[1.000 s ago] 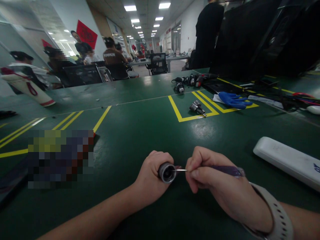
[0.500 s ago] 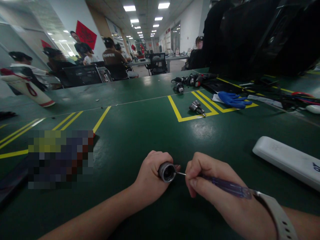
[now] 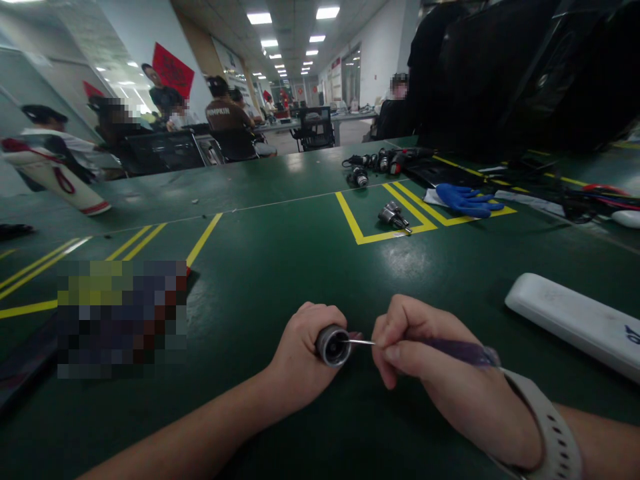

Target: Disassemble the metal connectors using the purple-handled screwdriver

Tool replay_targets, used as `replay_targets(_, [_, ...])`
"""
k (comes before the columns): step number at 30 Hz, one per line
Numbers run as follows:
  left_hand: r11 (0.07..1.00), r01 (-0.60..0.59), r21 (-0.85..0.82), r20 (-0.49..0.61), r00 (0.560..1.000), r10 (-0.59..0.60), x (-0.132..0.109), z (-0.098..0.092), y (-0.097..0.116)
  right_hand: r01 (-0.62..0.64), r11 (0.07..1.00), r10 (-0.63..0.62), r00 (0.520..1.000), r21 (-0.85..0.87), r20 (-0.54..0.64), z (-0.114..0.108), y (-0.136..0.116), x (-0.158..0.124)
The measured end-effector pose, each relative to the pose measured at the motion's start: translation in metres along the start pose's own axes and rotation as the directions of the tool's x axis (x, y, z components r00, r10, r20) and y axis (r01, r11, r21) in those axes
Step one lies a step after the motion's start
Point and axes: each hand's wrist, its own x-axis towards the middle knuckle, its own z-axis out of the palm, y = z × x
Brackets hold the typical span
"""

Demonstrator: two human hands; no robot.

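My left hand (image 3: 303,350) is closed around a hollow metal cylinder (image 3: 334,345), its round open end facing me. In my right hand (image 3: 425,360), gripped like a pen, is a screwdriver (image 3: 463,351) with a translucent purple handle. Its thin shaft points left, and the tip reaches into the mouth of the cylinder. Whether the tip touches the inner wall I cannot tell. A pale watch strap circles my right wrist. My left fingertips are mostly hidden behind the cylinder.
Small metal parts (image 3: 393,216) lie inside a yellow tape outline. Behind them are power tool pieces (image 3: 383,160), with a blue glove (image 3: 467,200) to their right. A long white case (image 3: 575,320) rests at right, a pixelated object (image 3: 123,317) at left. People sit in the background.
My right hand has tilted, with its wrist a little lower and its fingers slightly raised. The screwdriver tip has moved from the cylinder's rim further into the opening. My left hand stays nearly still.
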Motion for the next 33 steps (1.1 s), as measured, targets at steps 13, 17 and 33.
replay_targets(13, [1.0, 0.002, -0.001, 0.003, 1.0, -0.002, 0.0, -0.001, 0.002, -0.012, 0.994, 0.013, 1.0, -0.104, 0.012, 0.0, -0.003, 0.001])
replay_targets(17, [1.0, 0.01, -0.024, 0.021, 1.0, -0.01, -0.001, -0.003, 0.002, -0.026, 0.999, 0.027, 0.999, 0.041, -0.017, 0.0, -0.001, 0.002])
replay_targets(33, [0.999, 0.033, 0.012, -0.015, 0.999, -0.033, 0.002, 0.0, 0.0, -0.02, 0.977, 0.02, 1.0, -0.212, 0.002, 0.003, -0.011, 0.0])
